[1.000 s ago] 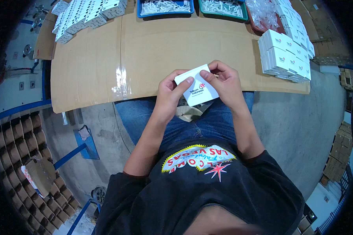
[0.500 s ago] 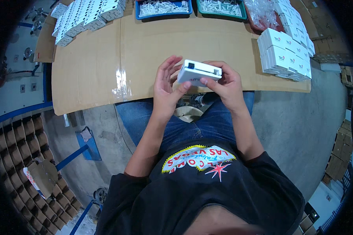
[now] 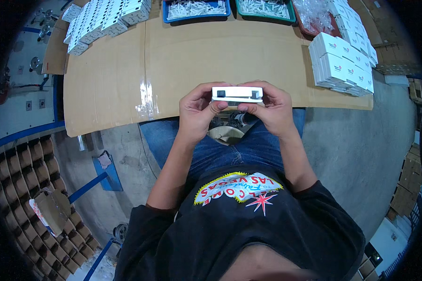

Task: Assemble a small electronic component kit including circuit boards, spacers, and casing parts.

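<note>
Between both hands is a small white rectangular device (image 3: 237, 94), held level above my lap at the table's near edge. One long narrow side faces up, with a dark square opening at its left end and a smaller notch at its right. My left hand (image 3: 197, 110) grips the left end, thumb at the near lower edge and fingers behind. My right hand (image 3: 273, 108) holds the right end the same way. The device's broad faces and most of my fingertips are hidden.
Cardboard covers the table (image 3: 192, 65). At the back stand a blue tray (image 3: 197, 21) and a green tray (image 3: 267, 20) of small white parts, and a red tray (image 3: 309, 33) of clear plastic. White units (image 3: 103, 23) stand back left; stacked white boxes (image 3: 340, 68) stand right.
My left hand has closed from loosely spread fingers onto the device's left end. The device has turned from a slant to level, its narrow side now facing up.
</note>
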The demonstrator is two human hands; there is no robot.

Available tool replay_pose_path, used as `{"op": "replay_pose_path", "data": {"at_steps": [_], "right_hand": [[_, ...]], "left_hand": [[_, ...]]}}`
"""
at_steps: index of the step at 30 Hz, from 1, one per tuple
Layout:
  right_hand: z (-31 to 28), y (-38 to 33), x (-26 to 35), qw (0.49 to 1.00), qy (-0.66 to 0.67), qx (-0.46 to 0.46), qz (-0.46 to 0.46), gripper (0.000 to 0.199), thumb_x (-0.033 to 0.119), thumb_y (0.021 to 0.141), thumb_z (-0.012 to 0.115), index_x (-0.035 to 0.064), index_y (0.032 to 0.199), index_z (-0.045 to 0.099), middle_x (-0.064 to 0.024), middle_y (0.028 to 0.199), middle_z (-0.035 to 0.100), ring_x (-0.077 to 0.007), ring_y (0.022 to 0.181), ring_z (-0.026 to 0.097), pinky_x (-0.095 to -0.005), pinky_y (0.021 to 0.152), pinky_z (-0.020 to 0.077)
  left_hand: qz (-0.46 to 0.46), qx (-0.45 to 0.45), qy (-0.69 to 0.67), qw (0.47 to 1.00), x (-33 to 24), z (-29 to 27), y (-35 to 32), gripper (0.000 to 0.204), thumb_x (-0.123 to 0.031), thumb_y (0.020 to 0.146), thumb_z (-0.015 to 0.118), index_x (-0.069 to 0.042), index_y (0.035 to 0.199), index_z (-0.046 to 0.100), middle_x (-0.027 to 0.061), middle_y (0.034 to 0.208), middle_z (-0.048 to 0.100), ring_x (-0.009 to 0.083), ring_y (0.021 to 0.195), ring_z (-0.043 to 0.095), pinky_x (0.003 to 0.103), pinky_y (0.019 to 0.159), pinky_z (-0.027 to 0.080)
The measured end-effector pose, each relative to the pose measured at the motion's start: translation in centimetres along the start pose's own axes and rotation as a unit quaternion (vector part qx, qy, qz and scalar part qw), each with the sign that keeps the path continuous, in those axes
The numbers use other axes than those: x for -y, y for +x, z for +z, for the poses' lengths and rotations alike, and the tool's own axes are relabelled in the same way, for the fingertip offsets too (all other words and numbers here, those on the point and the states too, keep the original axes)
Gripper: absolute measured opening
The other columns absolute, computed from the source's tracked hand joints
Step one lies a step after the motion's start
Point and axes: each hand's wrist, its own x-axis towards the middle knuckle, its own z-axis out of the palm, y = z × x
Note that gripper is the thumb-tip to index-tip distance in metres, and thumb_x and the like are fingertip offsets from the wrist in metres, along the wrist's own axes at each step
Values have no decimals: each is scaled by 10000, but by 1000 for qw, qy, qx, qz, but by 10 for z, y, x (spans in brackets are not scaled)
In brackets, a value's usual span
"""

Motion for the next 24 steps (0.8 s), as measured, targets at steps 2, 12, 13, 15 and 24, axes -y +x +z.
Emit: {"op": "replay_pose_path", "data": {"at_steps": [2, 12, 13, 15, 24], "right_hand": [[0, 0, 1, 1000, -1, -4, -3, 338, 21, 813, 848, 11, 1130, 733, -51, 1032, 763, -122, 980, 691, -291, 889, 540], [-4, -1, -4, 999, -34, 0, -22, 299, 31, 834, 833, 0, 1116, 739, -64, 1014, 769, -122, 967, 697, -290, 863, 547], [-4, 0, -4, 999, -30, 0, -21, 300, 34, 833, 835, 2, 1117, 742, -59, 1016, 769, -118, 965, 694, -288, 862, 545], [-4, -1, -6, 1000, -9, -3, -4, 303, 32, 830, 837, 4, 1117, 745, -53, 1019, 769, -114, 968, 690, -285, 867, 542], [-8, 0, -10, 1000, 2, 2, 17, 327, 15, 816, 844, 10, 1128, 747, -45, 1043, 767, -108, 988, 674, -278, 893, 527]], "left_hand": [[3, 4, 1, 1000, -1, 0, 1, 342, -40, 908, 770, 17, 1229, 667, 123, 1195, 719, 204, 1121, 674, 343, 995, 546], [-14, 0, 6, 1000, 3, 0, -2, 409, -71, 890, 799, 5, 1261, 645, 113, 1199, 716, 195, 1121, 668, 348, 1002, 536], [-16, -2, 4, 1000, 3, 1, -2, 409, -70, 889, 800, 6, 1260, 646, 113, 1202, 715, 197, 1125, 668, 349, 1004, 536], [-16, -1, 7, 1000, 4, 0, -1, 409, -68, 888, 799, 6, 1260, 647, 114, 1206, 715, 199, 1129, 668, 351, 1006, 536], [-33, -8, 17, 999, 5, 2, -3, 435, -113, 887, 808, 24, 1263, 639, 145, 1220, 708, 232, 1150, 668, 364, 1028, 522]]}}
